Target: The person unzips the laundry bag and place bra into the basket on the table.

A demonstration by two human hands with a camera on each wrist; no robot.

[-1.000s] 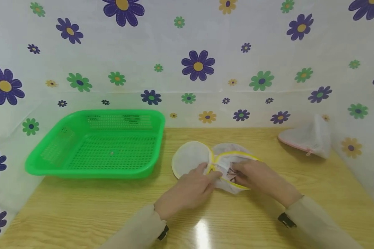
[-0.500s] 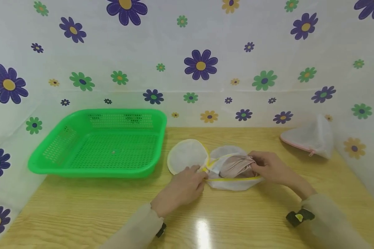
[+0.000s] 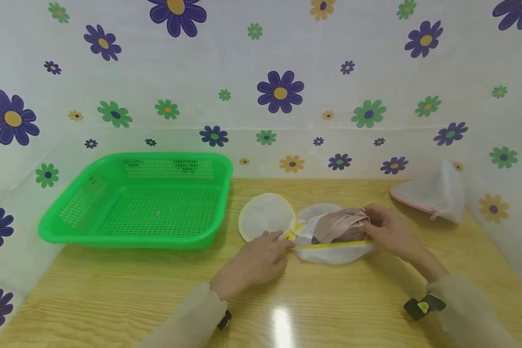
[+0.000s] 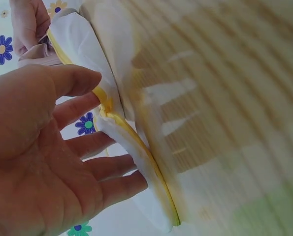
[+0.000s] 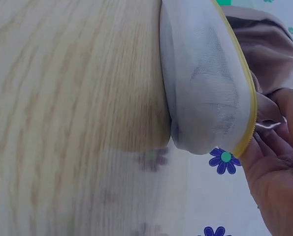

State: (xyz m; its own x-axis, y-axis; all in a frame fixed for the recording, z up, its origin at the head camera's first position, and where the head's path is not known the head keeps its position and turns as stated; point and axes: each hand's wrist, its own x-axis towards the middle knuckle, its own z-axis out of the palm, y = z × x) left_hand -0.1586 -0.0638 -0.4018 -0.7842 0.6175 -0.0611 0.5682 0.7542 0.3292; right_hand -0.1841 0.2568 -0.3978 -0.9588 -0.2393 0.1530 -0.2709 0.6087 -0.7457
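Observation:
A white mesh laundry bag with a yellow zipper (image 3: 330,254) lies unzipped on the table, its round end panel (image 3: 265,217) folded out to the left. Inside its mouth sits a bunched dusty-pink garment (image 3: 341,226), smooth and rounded in the right wrist view; its exact kind is unclear. My left hand (image 3: 258,261) pinches the bag's yellow zipper edge between thumb and index finger, the other fingers spread along the mesh in the left wrist view. At the bag's right end, my right hand (image 3: 387,229) grips the garment's gathered end, partly hiding it.
A green perforated basket (image 3: 135,241) stands at the left of the wooden table (image 3: 156,299). At the back right is another white mesh bag (image 3: 439,195) with a pink zipper. A flower-printed sheet (image 3: 313,111) hangs behind and along the sides.
My right hand has moved right and come out of the bag's mouth, drawing the garment's end up into view. The left hand has shifted slightly left with the zipper edge.

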